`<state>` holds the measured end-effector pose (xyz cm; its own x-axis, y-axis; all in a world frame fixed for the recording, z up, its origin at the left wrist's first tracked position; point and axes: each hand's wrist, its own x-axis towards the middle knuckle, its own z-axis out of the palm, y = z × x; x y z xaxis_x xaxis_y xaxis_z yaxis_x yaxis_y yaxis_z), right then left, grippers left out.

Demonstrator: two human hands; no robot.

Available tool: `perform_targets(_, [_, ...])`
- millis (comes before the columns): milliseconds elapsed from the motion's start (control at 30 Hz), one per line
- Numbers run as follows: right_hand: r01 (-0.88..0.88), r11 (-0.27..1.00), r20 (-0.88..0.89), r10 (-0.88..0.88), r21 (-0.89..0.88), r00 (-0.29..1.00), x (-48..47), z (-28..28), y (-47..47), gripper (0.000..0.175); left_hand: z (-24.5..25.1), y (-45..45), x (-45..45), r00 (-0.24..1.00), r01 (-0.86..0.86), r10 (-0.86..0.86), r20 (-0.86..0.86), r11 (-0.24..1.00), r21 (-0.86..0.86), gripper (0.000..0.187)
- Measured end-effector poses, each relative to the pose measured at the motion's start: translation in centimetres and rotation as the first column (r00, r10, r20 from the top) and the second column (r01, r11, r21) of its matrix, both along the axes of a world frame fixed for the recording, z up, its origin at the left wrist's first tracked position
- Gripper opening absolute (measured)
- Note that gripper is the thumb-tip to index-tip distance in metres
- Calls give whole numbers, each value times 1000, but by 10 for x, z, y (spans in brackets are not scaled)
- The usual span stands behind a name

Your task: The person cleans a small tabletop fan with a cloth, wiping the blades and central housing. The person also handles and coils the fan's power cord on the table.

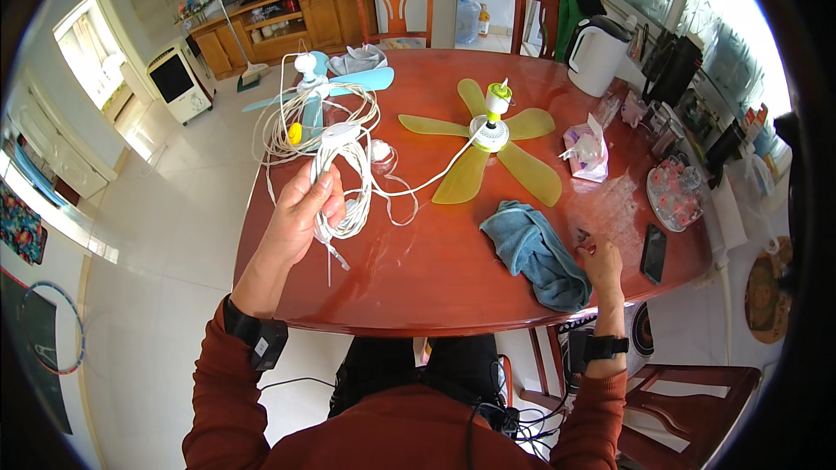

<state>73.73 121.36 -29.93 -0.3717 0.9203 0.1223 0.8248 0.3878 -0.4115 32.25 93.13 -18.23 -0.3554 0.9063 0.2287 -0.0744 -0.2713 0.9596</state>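
My left hand point(307, 209) is closed around a coiled white cable point(356, 209) and holds it up over the table's left part. From that coil a cable runs to a small ceiling fan with yellow-green blades point(490, 134), lying on the table. Behind the coil lies a second fan with light blue blades point(362, 80), with a looser coil of cable point(281, 124) beside it and a yellow piece point(295, 133) among the loops. My right hand point(601, 261) is at the tabletop, its fingertips at a small dark item point(583, 235) that I cannot make out. A blue cloth point(532, 254) lies just left of it.
On the red wooden table point(418, 287) are a tissue pack point(588, 150), a phone point(653, 253), a tray of glasses point(676, 192), a white electric kettle point(597, 55) and a grey cloth point(357, 60). Chairs point(394, 0) stand behind the table and at the lower right.
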Motion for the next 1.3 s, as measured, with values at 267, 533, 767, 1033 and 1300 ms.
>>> perform_targets(267, [-26, 950, 80, 1, 311, 997, -11, 0, 6, 18, 19, 2, 4, 999, 2, -2, -37, 1000, 8, 18])
perform_targets(533, [-38, 971, 54, 26, 236, 998, -3, -8, 15, 16, 27, 8, 10, 1000, 17, -17, -10, 999, 36, 18])
perform_targets(767, [-113, 976, 33, 108, 186, 994, 8, -3, 5, 24, 28, 10, 13, 998, 56, -57, 16, 997, 44, 19])
perform_targets(1033, [54, 998, -33, -55, -30, 998, 16, -5, -1, 26, 28, 9, 13, 996, 70, -73, 47, 995, 67, 18])
perform_targets(1300, [-234, 972, -729, 137, -33, 671, -74, 63, -65, 20, 40, 22, 13, 984, 112, -126, 126, 988, 109, 19])
